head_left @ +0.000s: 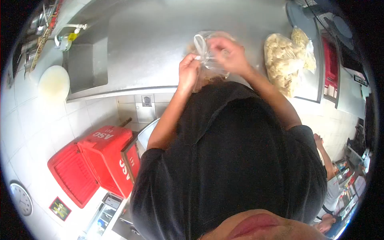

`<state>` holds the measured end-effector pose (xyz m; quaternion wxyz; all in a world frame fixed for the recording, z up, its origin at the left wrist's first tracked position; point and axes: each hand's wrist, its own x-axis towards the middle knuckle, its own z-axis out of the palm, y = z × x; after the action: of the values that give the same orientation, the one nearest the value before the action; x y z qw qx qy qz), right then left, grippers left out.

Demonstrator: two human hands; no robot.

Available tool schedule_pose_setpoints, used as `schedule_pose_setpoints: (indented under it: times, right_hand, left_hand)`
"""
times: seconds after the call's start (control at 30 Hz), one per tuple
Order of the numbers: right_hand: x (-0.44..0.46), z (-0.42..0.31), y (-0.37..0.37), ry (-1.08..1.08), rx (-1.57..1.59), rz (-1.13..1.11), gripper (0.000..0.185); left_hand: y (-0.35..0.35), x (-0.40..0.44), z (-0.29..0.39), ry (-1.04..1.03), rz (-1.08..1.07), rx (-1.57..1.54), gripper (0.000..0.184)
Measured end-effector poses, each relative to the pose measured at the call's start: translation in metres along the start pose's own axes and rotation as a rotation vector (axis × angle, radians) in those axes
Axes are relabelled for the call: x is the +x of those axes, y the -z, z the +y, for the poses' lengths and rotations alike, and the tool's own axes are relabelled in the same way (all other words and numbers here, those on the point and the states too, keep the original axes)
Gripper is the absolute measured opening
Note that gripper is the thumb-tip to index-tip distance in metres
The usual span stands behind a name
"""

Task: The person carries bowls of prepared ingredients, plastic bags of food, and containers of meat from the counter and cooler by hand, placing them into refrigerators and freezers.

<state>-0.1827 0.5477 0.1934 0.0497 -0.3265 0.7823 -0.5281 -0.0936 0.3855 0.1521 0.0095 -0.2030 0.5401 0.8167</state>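
Over the steel counter, both hands are at the gathered neck of a clear plastic bag. My left hand pinches the twisted plastic on its left side. On the other side, my right hand is blurred by motion, with its fingers bent close to the plastic; what they hold cannot be made out. A loop of plastic stands up between the hands. Brownish contents show low in the bag, partly hidden by my hands and the black shirt.
Filled clear bags lie to the right on the steel counter. A sink is at the left, with a white round board beside it. A red lidded bin stands below. Another person is at the lower right.
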Motion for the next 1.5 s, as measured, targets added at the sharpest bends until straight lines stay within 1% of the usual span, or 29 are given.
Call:
schedule_pose_setpoints:
  times: [0.03, 0.07, 0.1, 0.13, 0.17, 0.23, 0.27, 0.33, 0.37, 0.47, 0.57, 0.67, 0.77, 0.87, 0.97, 1.07, 1.13, 1.17, 1.2, 1.27, 1.3, 1.33, 1.37, 1.43, 1.47, 1.5]
  right_hand:
    - [-0.004, -0.004, -0.007, 0.119, -0.047, -0.104, 0.026]
    - [-0.005, -0.009, -0.016, 0.248, -0.102, -0.174, 0.026]
    - [-0.007, -0.012, -0.019, 0.358, -0.2, -0.222, 0.026]
    - [-0.007, -0.012, -0.026, 0.385, -0.189, -0.232, 0.026]
    - [-0.006, -0.011, -0.03, 0.408, -0.175, -0.244, 0.026]
    - [-0.003, -0.013, -0.024, 0.414, -0.201, -0.271, 0.023]
    - [-0.002, -0.014, -0.024, 0.404, -0.179, -0.276, 0.023]
    - [0.0, -0.018, -0.029, 0.383, -0.134, -0.285, 0.022]
    - [-0.002, -0.015, -0.034, 0.389, -0.14, -0.229, 0.02]
    - [-0.003, 0.0, -0.037, 0.381, -0.18, -0.229, 0.017]
    - [-0.001, 0.004, -0.035, 0.386, -0.233, -0.259, 0.013]
    - [0.001, 0.004, -0.034, 0.318, -0.351, -0.293, 0.012]
    - [0.005, 0.005, -0.034, 0.283, -0.411, -0.248, 0.012]
    - [0.005, 0.027, -0.034, 0.069, -0.541, -0.136, 0.01]
    - [0.003, 0.051, -0.011, -0.182, -0.707, -0.142, 0.009]
    - [0.002, 0.055, 0.012, -0.208, -0.589, -0.306, 0.014]
    - [0.001, 0.057, 0.066, -0.08, -0.691, 0.028, 0.026]
    - [0.005, 0.058, 0.101, -0.308, -0.687, 0.222, 0.041]
    - [0.009, 0.073, 0.142, -0.443, -0.719, 0.388, 0.049]
    - [0.0, 0.144, 0.244, -0.284, -1.061, 0.624, 0.063]
    - [-0.008, 0.154, 0.272, -0.557, -1.243, 0.671, 0.073]
    - [-0.016, 0.141, 0.287, -0.68, -1.256, 0.585, 0.082]
    - [-0.037, 0.19, 0.321, -0.713, -1.204, 0.495, 0.084]
    - [-0.083, 0.249, 0.335, -0.828, -1.046, 0.405, 0.081]
    - [-0.092, 0.26, 0.335, -0.883, -0.965, 0.359, 0.079]
    - [-0.09, 0.253, 0.329, -0.892, -0.973, 0.411, 0.073]
  left_hand:
    - [0.007, 0.0, -0.002, 0.011, -0.064, -0.061, 0.013]
    - [0.017, -0.005, -0.005, 0.032, 0.008, -0.007, 0.015]
    - [0.018, -0.005, -0.005, 0.053, 0.028, 0.041, 0.017]
    - [0.017, -0.006, -0.005, 0.073, 0.048, 0.091, 0.019]
    - [0.015, -0.006, -0.005, 0.086, 0.043, 0.025, 0.018]
    - [0.012, -0.005, -0.003, 0.123, 0.037, -0.103, 0.017]
    - [0.014, -0.007, -0.002, 0.13, 0.069, -0.165, 0.016]
    - [0.013, -0.012, 0.004, 0.15, 0.062, -0.216, 0.016]
    - [0.014, -0.011, 0.007, 0.161, 0.058, -0.242, 0.015]
    - [0.031, -0.002, -0.006, 0.142, -0.109, -0.261, 0.017]
    - [0.029, 0.0, -0.004, 0.103, -0.143, -0.253, 0.016]
    - [0.024, 0.002, -0.003, 0.131, -0.06, -0.151, 0.014]
    - [0.027, 0.006, -0.006, 0.045, -0.035, -0.039, 0.013]
    - [0.03, 0.003, -0.001, -0.056, -0.023, 0.145, 0.014]
    - [0.046, 0.009, -0.017, -0.032, -0.015, 0.309, 0.014]
    - [0.047, 0.001, -0.032, -0.134, -0.021, 0.474, 0.016]
    - [0.043, 0.0, -0.034, -0.231, -0.037, 0.543, 0.025]
    - [0.041, 0.001, -0.033, -0.3, -0.046, 0.579, 0.028]
    - [0.038, 0.003, -0.032, -0.369, -0.055, 0.614, 0.031]
    - [0.029, 0.005, -0.023, -0.483, -0.075, 0.788, 0.039]
    - [0.024, 0.007, -0.018, -0.543, -0.079, 0.874, 0.043]
    - [0.02, 0.009, -0.016, -0.555, -0.089, 0.902, 0.046]
    - [0.017, 0.012, -0.015, -0.566, -0.098, 0.931, 0.049]
    - [0.016, 0.013, -0.017, -0.561, -0.119, 0.985, 0.054]
    - [0.017, 0.014, -0.021, -0.553, -0.129, 1.007, 0.056]
    - [0.018, 0.016, -0.024, -0.544, -0.138, 1.029, 0.057]
